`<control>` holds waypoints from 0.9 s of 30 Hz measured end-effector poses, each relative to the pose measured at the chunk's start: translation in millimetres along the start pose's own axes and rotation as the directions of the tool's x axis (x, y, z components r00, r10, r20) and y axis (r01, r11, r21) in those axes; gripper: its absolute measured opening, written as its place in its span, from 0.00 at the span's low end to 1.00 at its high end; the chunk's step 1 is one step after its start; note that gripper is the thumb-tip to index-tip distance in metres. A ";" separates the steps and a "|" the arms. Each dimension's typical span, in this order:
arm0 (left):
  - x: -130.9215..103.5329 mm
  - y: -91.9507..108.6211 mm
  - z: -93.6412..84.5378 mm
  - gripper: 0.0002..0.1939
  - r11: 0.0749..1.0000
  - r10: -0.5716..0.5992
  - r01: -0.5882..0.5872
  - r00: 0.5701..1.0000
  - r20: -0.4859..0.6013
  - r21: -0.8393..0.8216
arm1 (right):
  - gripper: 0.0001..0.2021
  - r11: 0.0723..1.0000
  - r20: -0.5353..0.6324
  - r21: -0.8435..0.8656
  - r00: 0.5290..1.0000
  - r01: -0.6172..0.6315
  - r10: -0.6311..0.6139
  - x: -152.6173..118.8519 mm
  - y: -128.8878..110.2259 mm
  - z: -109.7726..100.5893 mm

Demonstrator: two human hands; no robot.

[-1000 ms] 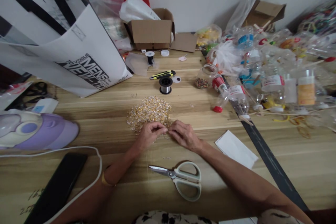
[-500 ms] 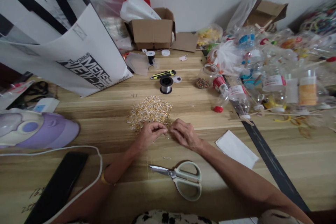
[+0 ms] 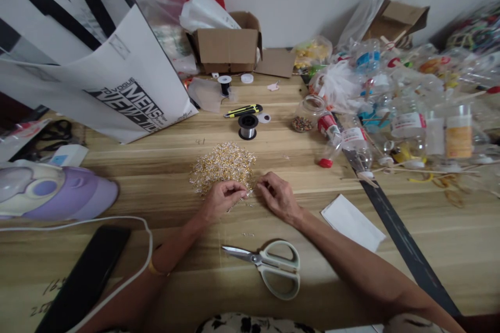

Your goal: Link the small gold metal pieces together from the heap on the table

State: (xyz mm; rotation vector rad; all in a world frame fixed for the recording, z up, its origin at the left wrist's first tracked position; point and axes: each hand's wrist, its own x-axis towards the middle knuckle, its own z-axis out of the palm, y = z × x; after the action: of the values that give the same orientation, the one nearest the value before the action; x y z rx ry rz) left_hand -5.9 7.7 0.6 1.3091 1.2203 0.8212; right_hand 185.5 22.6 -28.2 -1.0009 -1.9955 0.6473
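Observation:
A pile of small gold and clear beads (image 3: 222, 164) lies on the wooden table. At its lower right edge my left hand (image 3: 223, 199) pinches a thin beaded strand, which hangs just below the fingertips. My right hand (image 3: 278, 199) is a little to the right with its fingers curled together; whatever they hold is too small to make out. A short row of beads (image 3: 248, 234) rests below the hands, above the scissors (image 3: 255, 258). Behind the pile stands a spool of clear wire (image 3: 247, 127).
A yellow-black cutter (image 3: 242, 111) and a bead jar (image 3: 302, 124) are behind the hands. Plastic bottles (image 3: 406, 119) crowd the right. White paper (image 3: 353, 222) lies right of my right arm. A black phone (image 3: 88, 276), white cable (image 3: 150, 242) and white bag (image 3: 128, 83) are on the left.
My right hand has moved slightly right and up, widening the gap between the two hands. My left hand has hardly moved, and the strand at its fingertips shows more clearly.

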 end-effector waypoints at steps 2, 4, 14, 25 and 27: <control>0.4 -0.4 -0.3 0.06 1.000 0.000 0.000 1.000 -0.016 -0.009 | 0.08 1.000 -0.026 0.007 0.999 -0.029 0.030 -0.6 1.1 1.3; 0.6 -0.8 -0.5 0.06 1.000 0.010 -0.010 1.000 -0.023 -0.013 | 0.13 0.999 -0.040 0.023 0.999 -0.032 0.032 -1.0 2.1 2.4; -0.3 2.7 0.9 0.06 1.000 0.003 -0.004 0.999 -0.032 -0.018 | 0.16 0.999 -0.015 0.021 0.999 0.047 -0.046 -0.2 0.2 1.2; -0.4 1.9 4.9 0.07 0.998 -0.002 -0.005 0.993 -0.117 -0.065 | 0.15 0.990 0.000 0.079 0.993 0.119 -0.119 -3.3 -1.5 -0.7; -0.8 1.9 5.7 0.08 0.998 0.001 -0.009 0.992 -0.125 -0.066 | 0.15 0.987 -0.001 0.087 0.991 0.135 -0.135 -4.5 -1.9 -0.1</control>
State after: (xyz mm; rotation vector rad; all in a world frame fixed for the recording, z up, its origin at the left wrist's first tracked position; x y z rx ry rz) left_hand -0.2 5.8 1.8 1.2228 1.2772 0.9508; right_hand 186.4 17.8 -28.7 -0.8062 -2.0019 0.6562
